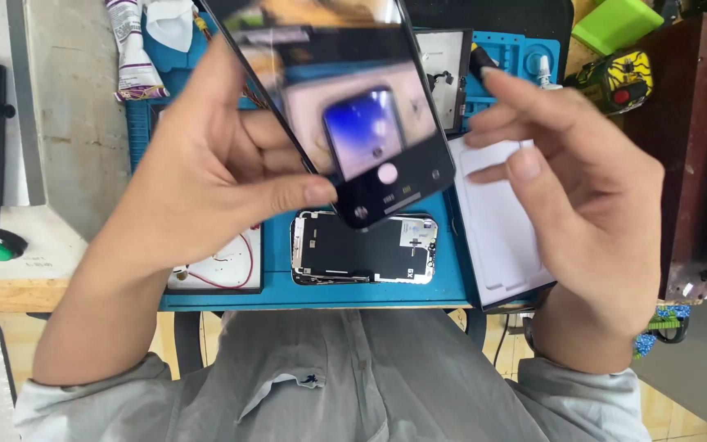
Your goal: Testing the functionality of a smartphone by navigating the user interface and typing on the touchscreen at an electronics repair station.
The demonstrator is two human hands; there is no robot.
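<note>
Black-framed phone screen panel [345, 106], lit and showing a camera view, sits tilted in your left hand [206, 172] above the blue silicone repair mat [443, 278]; your thumb presses its lower edge and the fingers clasp it from behind, so that hand has a firm hold on the panel. Your right hand [583, 188] hovers just beside the panel's right edge with fingers spread and loosely curled, holding nothing.

By the look of it, you are checking the lit display while it is off the body. What comes next seems to call for a steady left-hand grip and a light touch from your right fingertips on the glass, without flexing the panel.

Directly under the panel lies the opened silver phone body [364, 248], its dark insides facing up, near the mat's front edge. Just right of it, partly under your right hand, rests a white rectangular sheet in a dark frame [497, 237]. Whether any cable joins panel and body you cannot tell.

To the left on the mat sits a white part with thin red wires [218, 266]. Further back are a second opened phone shell [443, 69], a crumpled white packet [132, 49], a green box [615, 24] and a yellow-and-black tool [619, 80]. The open body lies straight below your hands, so a slip would land on it.
</note>
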